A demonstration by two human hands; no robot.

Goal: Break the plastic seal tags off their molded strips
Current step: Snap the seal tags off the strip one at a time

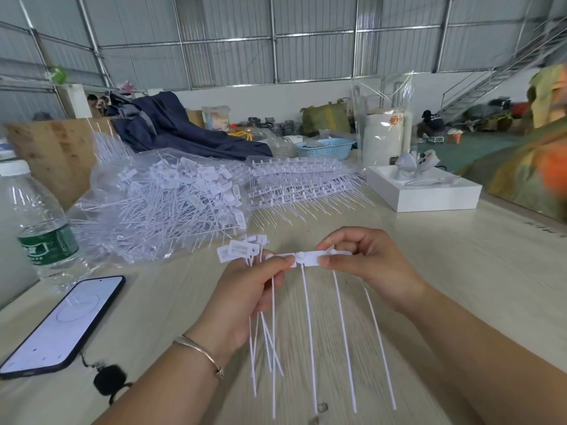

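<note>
Both hands work above the worktop (429, 271): the left hand (245, 289) clutches a bundle of loose seal tags (237, 250) and pinches one end of a molded strip (310, 259), the right hand (365, 259) pinching the other. Beyond the strip lies a bagged tag heap (165, 204).

A short white strip of seal tags (310, 258) is held flat btwn both hands, thin tails hanging down. Loose broken-off tags (237, 250) stick up left of the grip, tails down too.
</note>
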